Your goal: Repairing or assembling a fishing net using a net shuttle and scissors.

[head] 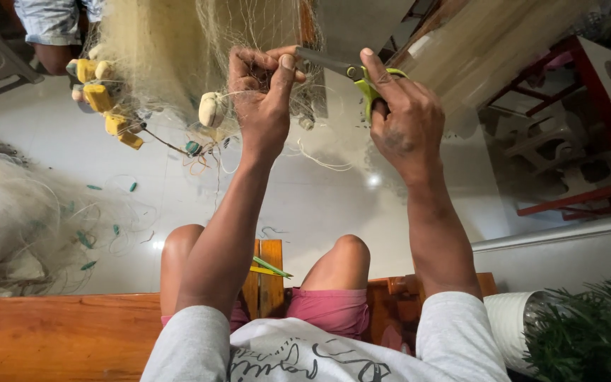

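Nearest me I see a wooden bench point(58, 332), the surface I sit on, with a green sliver point(271, 267) lying on its slats between my knees. Beyond is a glossy white tiled floor point(319, 198), with a heap of netting point(15, 226) to my left and red furniture point(588, 113) to my right. My left hand point(263, 99) is raised, its fingers point(286, 67) pinching strands of the pale fishing net point(157, 49) that hangs ahead, with yellow floats point(100, 99) along its edge. My right hand point(404, 113) grips the green-handled scissors point(344, 71), fingers curled through the loops. Their long axis lies nearly level, blades pointing left, tips touching the pinched strands at my left thumb.
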